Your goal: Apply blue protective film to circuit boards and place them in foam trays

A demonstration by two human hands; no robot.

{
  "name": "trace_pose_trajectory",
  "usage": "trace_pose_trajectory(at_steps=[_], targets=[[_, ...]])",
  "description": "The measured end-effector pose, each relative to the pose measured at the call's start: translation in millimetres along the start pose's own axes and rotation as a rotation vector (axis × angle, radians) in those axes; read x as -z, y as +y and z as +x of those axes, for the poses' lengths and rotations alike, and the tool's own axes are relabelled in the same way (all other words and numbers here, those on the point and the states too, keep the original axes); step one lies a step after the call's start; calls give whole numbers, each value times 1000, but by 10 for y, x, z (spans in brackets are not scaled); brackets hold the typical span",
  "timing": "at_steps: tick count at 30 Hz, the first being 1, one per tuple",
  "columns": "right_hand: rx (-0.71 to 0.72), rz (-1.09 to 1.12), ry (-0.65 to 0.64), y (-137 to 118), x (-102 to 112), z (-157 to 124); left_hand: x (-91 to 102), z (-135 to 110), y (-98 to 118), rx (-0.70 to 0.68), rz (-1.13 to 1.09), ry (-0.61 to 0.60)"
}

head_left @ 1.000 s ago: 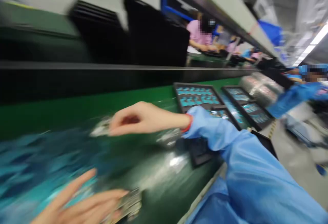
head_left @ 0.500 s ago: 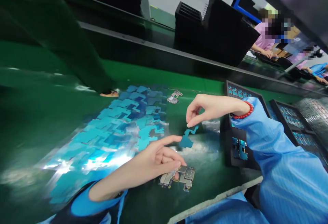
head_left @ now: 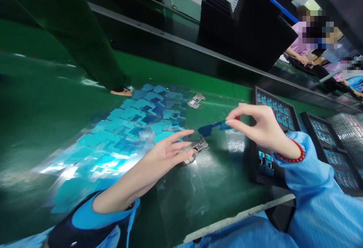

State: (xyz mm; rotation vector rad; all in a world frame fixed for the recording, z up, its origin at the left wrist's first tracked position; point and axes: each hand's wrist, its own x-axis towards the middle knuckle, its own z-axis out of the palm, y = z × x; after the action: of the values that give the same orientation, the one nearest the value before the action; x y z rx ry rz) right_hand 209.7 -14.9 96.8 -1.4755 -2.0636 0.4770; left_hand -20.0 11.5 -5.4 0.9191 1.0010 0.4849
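Observation:
My right hand (head_left: 262, 128) pinches a thin blue film piece (head_left: 213, 127) by its right end and holds it level above the green bench (head_left: 51, 100). My left hand (head_left: 167, 150) rests on the bench with its fingertips gripping a small silver circuit board (head_left: 196, 149). Left of both hands lies a wide sheet of overlapping blue film pieces (head_left: 127, 127). A second silver board (head_left: 196, 100) lies beyond it, apart from my hands.
Black trays (head_left: 276, 113) with rows of blue parts stand at the right, one under my right forearm. Black tray stacks (head_left: 244, 28) sit on the far rail. Other people work at the back right. The bench's near edge (head_left: 235, 217) runs under my arms.
The view swung from the right down onto the bench. My right hand lifted the blue film piece and moved it right. My left hand drew the silver board up from the near edge.

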Motion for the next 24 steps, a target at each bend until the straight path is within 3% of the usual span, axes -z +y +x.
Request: trace_pose_trajectory(at_steps=[6,12,21,24], targets=[[-260,287,164,134,-262,-536,-44,-28,-2,-178,4,124],[-305,441,338,90,-406,-503,-61,-12,-50,-199,9,170],[-457,605,257,127,-555,-479,-111,-24,-51,-50,-230,88],[-481,641,232,147,-570,-472,-132,-25,-28,-57,-214,102]])
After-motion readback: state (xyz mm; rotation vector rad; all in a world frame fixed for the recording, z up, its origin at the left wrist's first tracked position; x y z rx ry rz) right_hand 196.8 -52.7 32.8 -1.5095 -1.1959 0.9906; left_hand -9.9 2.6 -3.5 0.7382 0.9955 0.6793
